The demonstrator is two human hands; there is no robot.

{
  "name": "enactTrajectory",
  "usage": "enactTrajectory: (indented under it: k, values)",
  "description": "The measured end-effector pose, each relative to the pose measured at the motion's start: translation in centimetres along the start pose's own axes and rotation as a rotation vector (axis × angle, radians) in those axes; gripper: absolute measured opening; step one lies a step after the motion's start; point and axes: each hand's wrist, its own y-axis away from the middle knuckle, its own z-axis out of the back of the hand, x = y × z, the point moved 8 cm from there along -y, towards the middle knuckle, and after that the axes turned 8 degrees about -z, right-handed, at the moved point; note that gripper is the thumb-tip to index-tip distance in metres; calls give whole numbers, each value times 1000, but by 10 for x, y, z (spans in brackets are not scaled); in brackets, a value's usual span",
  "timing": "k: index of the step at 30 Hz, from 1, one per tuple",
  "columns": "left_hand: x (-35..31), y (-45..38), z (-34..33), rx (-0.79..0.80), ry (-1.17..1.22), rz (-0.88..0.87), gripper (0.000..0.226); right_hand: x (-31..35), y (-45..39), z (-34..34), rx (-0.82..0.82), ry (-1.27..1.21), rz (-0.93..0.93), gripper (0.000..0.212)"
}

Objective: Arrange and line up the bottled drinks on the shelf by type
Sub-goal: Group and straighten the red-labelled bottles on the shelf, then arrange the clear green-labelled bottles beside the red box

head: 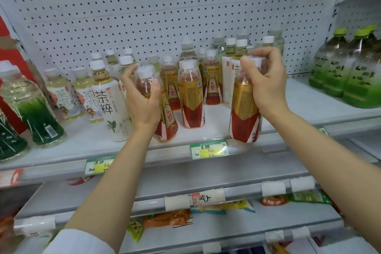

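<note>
My left hand [140, 99] grips the neck of a red-and-gold bottle [168, 121] standing near the front of the white shelf [216, 132]. My right hand [266, 82] grips the top of a second red-and-gold bottle [244, 115], which is at the shelf's front edge. Between them stands a third bottle of that kind [190, 97], with more of them [212, 82] behind. To the left are white-labelled tea bottles [111, 105]. Further white tea bottles [228, 74] stand at the back behind my right hand.
Large green-label bottles [350, 72] fill the shelf's right end, and dark green bottles [31, 113] the left end. A pegboard wall [165, 6] backs the shelf. Price tags [208, 148] hang on its front rail. Snack packets [167, 218] lie on the shelves below.
</note>
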Motion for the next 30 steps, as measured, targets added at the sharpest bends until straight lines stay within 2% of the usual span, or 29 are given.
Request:
enactTrajectory:
  k: [6, 13, 18, 21, 24, 26, 30]
  values:
    - [4, 5, -27, 57, 37, 7, 53, -9, -8, -28, -18, 34, 20, 26]
    - [18, -2, -44, 63, -36, 42, 58, -27, -20, -61, -50, 55, -14, 26]
    - [28, -4, -58, 70, -81, 55, 68, -38, -26, -91, 12, 150, 41, 23]
    - [32, -8, -65, 92, -81, 18, 63, -42, -32, -93, -9, 195, 66, 22]
    - [20, -9, -68, 115, -248, -224, 53, -46, -32, -87, -37, 215, 88, 20]
    - [9, -9, -67, 94, -304, -303, 45, -45, -28, -86, -42, 264, 144, 21]
    - [-23, -51, -62, 59, -219, -255, 31, -45, -28, -87, -46, 320, 189, 32]
